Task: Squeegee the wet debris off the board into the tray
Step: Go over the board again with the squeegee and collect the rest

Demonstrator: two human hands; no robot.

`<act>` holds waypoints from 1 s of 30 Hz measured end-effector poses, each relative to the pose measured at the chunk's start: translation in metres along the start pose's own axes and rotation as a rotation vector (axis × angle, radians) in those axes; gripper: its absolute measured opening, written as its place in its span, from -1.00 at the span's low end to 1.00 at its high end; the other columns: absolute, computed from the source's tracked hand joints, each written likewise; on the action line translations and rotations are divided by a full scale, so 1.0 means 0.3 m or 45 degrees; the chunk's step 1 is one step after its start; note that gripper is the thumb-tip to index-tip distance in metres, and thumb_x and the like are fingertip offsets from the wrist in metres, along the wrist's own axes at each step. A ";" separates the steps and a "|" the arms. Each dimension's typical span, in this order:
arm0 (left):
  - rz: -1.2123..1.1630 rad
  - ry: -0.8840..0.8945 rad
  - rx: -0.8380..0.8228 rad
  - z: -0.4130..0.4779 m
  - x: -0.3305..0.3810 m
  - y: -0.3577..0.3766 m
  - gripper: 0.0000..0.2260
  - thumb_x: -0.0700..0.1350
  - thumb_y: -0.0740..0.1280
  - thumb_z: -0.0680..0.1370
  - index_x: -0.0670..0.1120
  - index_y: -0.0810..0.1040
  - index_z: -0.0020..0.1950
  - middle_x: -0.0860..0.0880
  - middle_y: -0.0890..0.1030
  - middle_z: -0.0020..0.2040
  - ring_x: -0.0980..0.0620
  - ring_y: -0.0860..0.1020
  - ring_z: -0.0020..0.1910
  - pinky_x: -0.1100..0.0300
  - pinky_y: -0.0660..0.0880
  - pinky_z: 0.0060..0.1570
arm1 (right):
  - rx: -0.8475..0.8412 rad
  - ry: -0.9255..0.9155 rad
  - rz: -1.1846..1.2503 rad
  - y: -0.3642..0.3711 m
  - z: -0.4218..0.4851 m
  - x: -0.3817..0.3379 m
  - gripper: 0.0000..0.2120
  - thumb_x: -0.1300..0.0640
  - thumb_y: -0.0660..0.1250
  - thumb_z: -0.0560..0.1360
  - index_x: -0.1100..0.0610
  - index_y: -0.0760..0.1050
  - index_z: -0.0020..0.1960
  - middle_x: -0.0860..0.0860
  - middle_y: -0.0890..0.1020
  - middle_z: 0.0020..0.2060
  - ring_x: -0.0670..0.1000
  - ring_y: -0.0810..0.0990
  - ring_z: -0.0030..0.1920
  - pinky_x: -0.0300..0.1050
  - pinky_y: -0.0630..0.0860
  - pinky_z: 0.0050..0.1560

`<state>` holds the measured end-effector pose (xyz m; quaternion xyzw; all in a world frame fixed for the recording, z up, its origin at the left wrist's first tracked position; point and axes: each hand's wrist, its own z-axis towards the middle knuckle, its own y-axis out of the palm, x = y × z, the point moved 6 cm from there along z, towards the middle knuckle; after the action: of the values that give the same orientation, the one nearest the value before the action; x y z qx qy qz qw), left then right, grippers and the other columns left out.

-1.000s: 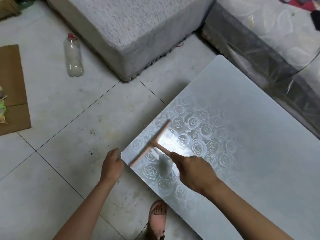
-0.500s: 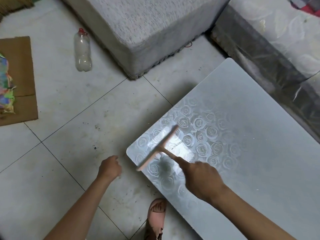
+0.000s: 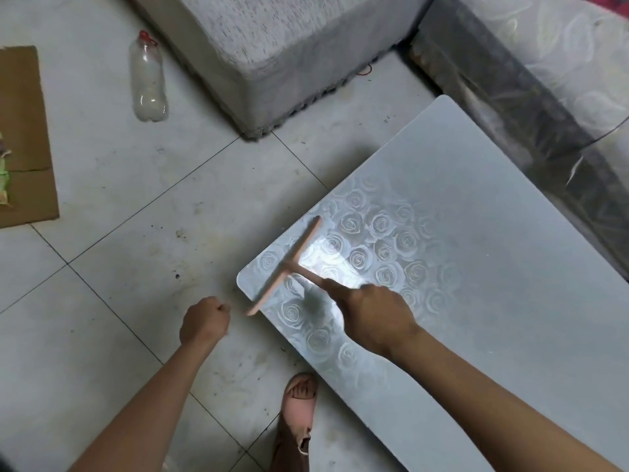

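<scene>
Your right hand is gripping the handle of a pink T-shaped squeegee, fingers wrapped closed around the stem with the index finger lying along it toward the crossbar. The squeegee's blade is resting on the near left corner of the board, running diagonally, and its lower end is reaching past the board's edge over the floor. The board is lying flat on the tiled floor, pale grey with a rose pattern showing near the corner where light is glaring off the surface. You are holding your left hand curled into a loose fist just beside the board's corner, apart from the board and holding nothing that can be seen. No tray is showing in this view, and wet debris on the board is too faint to make out. Your foot in a pink sandal is standing on the floor against the board's near edge. 1 clear plastic bottle with a red cap is lying on the tiles well apart to the upper left, a sheet of cardboard is sitting at the left edge, and a grey upholstered block is standing beyond the board.
</scene>
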<state>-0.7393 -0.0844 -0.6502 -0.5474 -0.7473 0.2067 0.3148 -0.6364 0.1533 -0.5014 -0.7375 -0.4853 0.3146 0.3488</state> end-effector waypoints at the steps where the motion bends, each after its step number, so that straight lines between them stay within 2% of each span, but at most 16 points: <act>1: 0.029 -0.029 -0.010 -0.003 -0.015 0.000 -0.65 -0.03 0.12 0.63 -0.17 0.51 -0.24 -0.16 0.60 -0.21 -0.17 0.52 -0.13 0.12 0.42 -0.13 | -0.027 0.034 0.016 0.032 -0.040 0.041 -0.41 0.14 0.08 0.55 -0.28 0.03 0.47 0.05 0.38 -0.30 0.18 0.46 -0.26 -0.08 0.33 -0.29; 4: 0.022 -0.120 -0.100 -0.015 -0.039 0.007 -0.48 0.06 -0.03 0.65 -0.18 0.63 -0.10 -0.14 0.66 -0.13 -0.18 0.57 -0.01 0.06 0.47 0.05 | -0.122 0.157 0.030 0.116 -0.228 0.182 -0.34 0.11 0.04 0.57 -0.37 -0.21 0.46 0.06 0.51 -0.22 0.17 0.55 -0.18 -0.06 0.38 -0.25; 5: 0.031 -0.129 -0.136 -0.026 -0.033 0.012 -0.48 0.07 -0.06 0.65 -0.17 0.63 -0.03 -0.12 0.67 -0.11 -0.17 0.57 0.03 0.05 0.46 0.11 | -0.148 0.208 0.029 0.123 -0.297 0.230 -0.33 0.10 0.03 0.58 -0.39 -0.27 0.44 0.05 0.53 -0.21 0.15 0.56 -0.18 -0.05 0.39 -0.24; 6: 0.044 -0.117 -0.161 -0.029 -0.029 0.020 -0.51 0.06 -0.05 0.65 -0.17 0.60 0.11 -0.14 0.66 0.01 -0.17 0.54 0.12 0.04 0.43 0.18 | -0.170 0.254 0.023 0.126 -0.346 0.265 -0.33 0.09 0.01 0.59 -0.41 -0.31 0.43 0.03 0.51 -0.24 0.13 0.55 -0.19 -0.05 0.38 -0.24; 7: 0.056 -0.069 -0.177 -0.042 -0.013 0.031 -0.57 0.02 -0.02 0.65 -0.17 0.48 0.32 -0.17 0.57 0.23 -0.18 0.48 0.25 0.02 0.38 0.26 | -0.203 0.287 -0.006 0.118 -0.387 0.294 -0.34 0.08 0.00 0.59 -0.43 -0.32 0.42 0.00 0.47 -0.28 0.12 0.54 -0.20 -0.06 0.36 -0.25; 8: 0.066 0.015 -0.191 -0.060 0.012 0.043 -0.57 -0.05 0.03 0.64 -0.17 0.27 0.49 -0.18 0.37 0.43 -0.19 0.36 0.37 0.01 0.30 0.33 | -0.228 0.309 -0.031 0.103 -0.413 0.310 -0.35 0.07 -0.01 0.59 -0.43 -0.30 0.42 -0.01 0.45 -0.30 0.10 0.53 -0.20 -0.07 0.34 -0.24; 9: 0.113 0.114 -0.185 -0.083 0.037 0.055 -0.49 -0.12 0.07 0.62 -0.15 0.04 0.56 -0.16 0.14 0.55 -0.18 0.24 0.45 0.01 0.25 0.37 | -0.236 0.308 -0.049 0.090 -0.425 0.307 -0.35 0.08 -0.01 0.59 -0.43 -0.29 0.42 -0.01 0.48 -0.29 0.10 0.54 -0.18 -0.07 0.33 -0.23; 11: 0.356 0.286 -0.092 -0.120 0.068 0.067 -0.33 -0.19 0.14 0.57 -0.14 -0.18 0.57 -0.13 -0.15 0.58 -0.16 0.06 0.52 -0.01 0.20 0.40 | -0.207 0.225 -0.058 0.051 -0.373 0.244 -0.30 0.13 0.03 0.56 -0.41 -0.26 0.44 0.02 0.57 -0.17 0.11 0.57 -0.10 -0.06 0.34 -0.20; 15: 0.819 0.507 0.036 -0.164 0.115 0.112 -0.27 -0.13 0.20 0.56 -0.17 -0.23 0.55 -0.13 -0.36 0.53 -0.10 -0.22 0.55 -0.13 -0.02 0.48 | -0.104 0.074 0.033 0.003 -0.184 0.030 -0.18 0.26 0.10 0.46 -0.34 -0.18 0.49 0.11 0.60 -0.09 0.18 0.58 -0.04 -0.06 0.31 -0.21; 18: 1.043 0.524 0.001 -0.163 0.123 0.141 -0.33 -0.12 0.18 0.58 -0.17 -0.15 0.56 -0.13 -0.35 0.53 -0.08 -0.26 0.54 -0.17 -0.10 0.48 | -0.151 0.093 0.058 0.036 -0.161 0.020 -0.22 0.28 0.13 0.48 -0.21 -0.13 0.53 0.11 0.61 -0.07 0.18 0.58 -0.04 -0.09 0.31 -0.24; 22: 1.128 0.481 -0.088 -0.160 0.127 0.151 -0.38 -0.19 0.11 0.56 -0.17 -0.11 0.56 -0.12 -0.30 0.55 -0.05 -0.22 0.55 -0.19 -0.13 0.48 | -0.164 0.205 0.123 0.126 -0.358 0.192 -0.18 0.24 0.09 0.48 -0.33 -0.28 0.48 0.09 0.56 -0.17 0.18 0.57 -0.11 -0.08 0.29 -0.24; 25: 1.152 0.461 -0.088 -0.172 0.154 0.137 -0.42 -0.16 0.09 0.58 -0.16 -0.06 0.56 -0.11 -0.25 0.56 -0.06 -0.20 0.55 -0.18 -0.12 0.48 | -0.174 0.297 0.128 0.142 -0.465 0.303 -0.27 0.18 0.04 0.54 -0.37 -0.24 0.46 0.07 0.49 -0.25 0.15 0.41 -0.26 -0.08 0.29 -0.26; 26: 1.138 0.450 -0.079 -0.172 0.162 0.129 -0.43 -0.14 0.09 0.58 -0.16 -0.04 0.55 -0.11 -0.23 0.57 -0.07 -0.19 0.55 -0.17 -0.11 0.48 | -0.144 0.287 0.136 0.139 -0.477 0.308 -0.32 0.15 0.03 0.57 -0.36 -0.21 0.47 0.06 0.48 -0.25 0.15 0.40 -0.26 -0.07 0.29 -0.26; 28: 1.006 0.475 -0.018 -0.185 0.203 0.117 -0.45 -0.13 0.11 0.59 -0.16 0.01 0.55 -0.13 -0.16 0.57 -0.07 -0.14 0.56 -0.10 -0.06 0.49 | -0.063 0.199 0.174 0.119 -0.459 0.275 -0.42 0.09 0.03 0.59 -0.31 -0.11 0.48 0.07 0.52 -0.17 0.19 0.50 -0.20 -0.07 0.27 -0.27; 30: 0.640 0.541 0.053 -0.202 0.256 0.096 -0.51 -0.16 0.12 0.60 -0.17 0.14 0.53 -0.13 0.04 0.57 -0.07 0.04 0.54 0.01 0.09 0.46 | 0.012 0.087 0.277 0.083 -0.383 0.209 -0.50 0.08 0.05 0.59 -0.25 0.02 0.45 0.07 0.47 -0.15 0.22 0.55 -0.14 -0.06 0.28 -0.27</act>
<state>-0.6927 -0.0048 -0.6069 -0.7392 -0.5020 0.1743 0.4138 -0.5110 0.1807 -0.4654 -0.7944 -0.3888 0.3276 0.3324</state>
